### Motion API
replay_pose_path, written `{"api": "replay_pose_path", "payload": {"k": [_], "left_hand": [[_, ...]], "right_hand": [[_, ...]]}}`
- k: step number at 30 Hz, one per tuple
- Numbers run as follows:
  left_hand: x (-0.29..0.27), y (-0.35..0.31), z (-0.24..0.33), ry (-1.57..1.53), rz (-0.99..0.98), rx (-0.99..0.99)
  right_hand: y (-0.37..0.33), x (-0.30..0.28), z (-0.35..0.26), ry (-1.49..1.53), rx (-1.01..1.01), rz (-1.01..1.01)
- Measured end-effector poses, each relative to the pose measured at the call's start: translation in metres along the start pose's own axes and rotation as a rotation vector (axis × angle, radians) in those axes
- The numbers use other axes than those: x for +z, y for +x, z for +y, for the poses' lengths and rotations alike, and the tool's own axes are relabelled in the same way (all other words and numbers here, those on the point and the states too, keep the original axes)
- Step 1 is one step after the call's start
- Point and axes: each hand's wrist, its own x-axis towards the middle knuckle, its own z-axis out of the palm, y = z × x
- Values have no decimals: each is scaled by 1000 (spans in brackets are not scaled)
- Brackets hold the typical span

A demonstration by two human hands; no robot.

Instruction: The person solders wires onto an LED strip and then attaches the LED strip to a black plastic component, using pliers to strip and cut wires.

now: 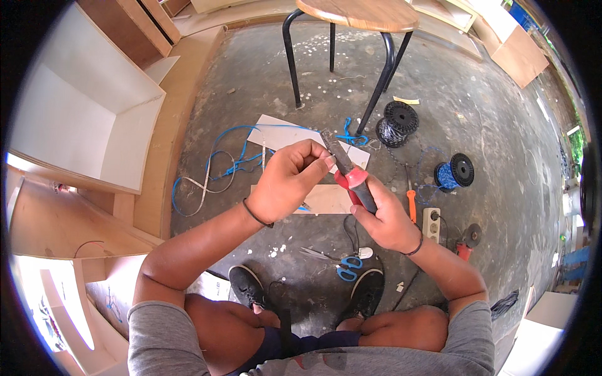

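In front of me my right hand [390, 218] is wrapped round the handles of red and dark grey pliers [359, 180], whose metal jaws point up and away to the left. My left hand [290, 178] is closed in a pinch beside the jaws. Whatever sits between its fingertips is too small to make out. Below the hands lie a pale board [285, 133] and a light wooden piece [329, 198] on the floor. A blue cord [227, 130] and a thin whitish strip [207, 175] loop on the left.
Blue-handled scissors [348, 268] lie between my feet. To the right are an orange-handled screwdriver [411, 203], a power strip [431, 225], an angle grinder [465, 245] and two cord spools, one blue [453, 172], one black-and-white [390, 133]. A stool [357, 14] stands ahead; cabinets [81, 119] flank the left.
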Motion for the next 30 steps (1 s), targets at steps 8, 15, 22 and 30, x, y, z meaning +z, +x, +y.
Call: {"api": "replay_pose_path", "payload": {"k": [8,15,22,30], "left_hand": [[6,-3,4,253,-11,23],[11,-2,4,460,87,116],[14,0,-2,388,112,166],[13,2,-12,332,78,227]], "right_hand": [[1,4,3,-114,-84,141],[4,4,-9,-92,85,51],[4,5,-2,-124,26,91],[5,9,0,-130,28,126]]}}
